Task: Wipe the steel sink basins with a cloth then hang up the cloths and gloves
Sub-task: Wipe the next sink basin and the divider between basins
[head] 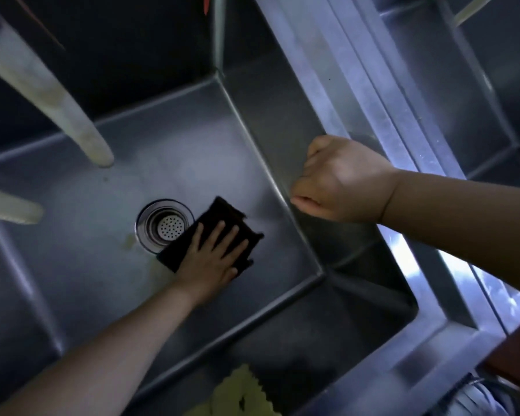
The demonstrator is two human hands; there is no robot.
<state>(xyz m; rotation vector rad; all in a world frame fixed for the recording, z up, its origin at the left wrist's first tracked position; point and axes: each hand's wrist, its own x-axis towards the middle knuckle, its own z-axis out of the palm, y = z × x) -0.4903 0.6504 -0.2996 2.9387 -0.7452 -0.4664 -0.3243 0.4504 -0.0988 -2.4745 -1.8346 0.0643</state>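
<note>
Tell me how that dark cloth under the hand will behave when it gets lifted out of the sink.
The dark cloth lies folded flat under the left hand, so it would probably droop when lifted. It looks thin, so likely light. Its edges look fuzzy, so it should grip the steel sink floor rather than slide freely.

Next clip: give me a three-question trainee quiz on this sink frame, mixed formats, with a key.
1. True or false: the left hand presses the dark cloth flat on the basin floor.
2. Where is the cloth relative to the drain strainer? A) beside it, overlapping its rim B) on the sink rim C) in the neighbouring basin
3. Fill in: the right hand is curled into a ____, holding nothing visible.

Key: 1 true; 2 A; 3 fist
</note>
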